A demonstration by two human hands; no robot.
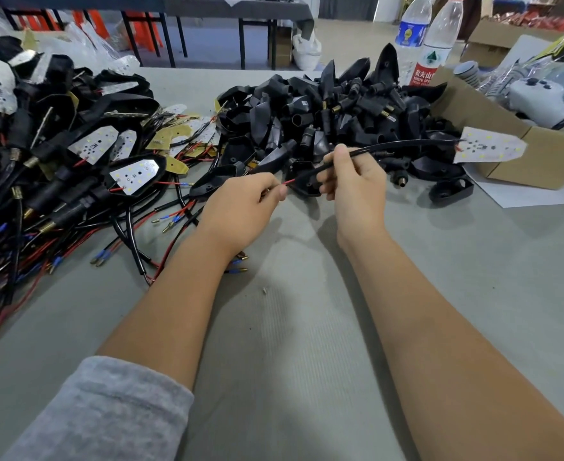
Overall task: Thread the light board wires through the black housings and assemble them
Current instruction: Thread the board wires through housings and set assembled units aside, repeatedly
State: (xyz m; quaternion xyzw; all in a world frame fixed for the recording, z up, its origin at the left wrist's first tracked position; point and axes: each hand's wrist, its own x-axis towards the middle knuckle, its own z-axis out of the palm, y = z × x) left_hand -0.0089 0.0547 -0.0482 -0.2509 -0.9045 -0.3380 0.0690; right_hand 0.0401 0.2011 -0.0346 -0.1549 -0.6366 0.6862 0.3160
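Two hands meet over the grey bench point(307, 327), w/ a light board's lead stretched between them. Left hand point(240, 207) pinches the red wire tip point(288, 183) betw thumb and forefinger. Right hand point(357, 184) grips the black sleeved wire point(390, 147) in curled fingers, thumb on top. That wire arcs up and right to the light board point(488, 148), a white pointed plate w/ small LEDs, which hangs in the air just in front of the cardboard box point(506, 128). Just behind the hands sits a big pile of black housings point(307, 111); one housing lies right beside the left hand's knuckles. At left, a heap of assembled units point(57, 144) w/ red and black leads trailing toward the bench edge. Two water bottles point(430, 41) stand behind the housings pile. Grey sleeve point(107, 410) pushed up on left forearm.
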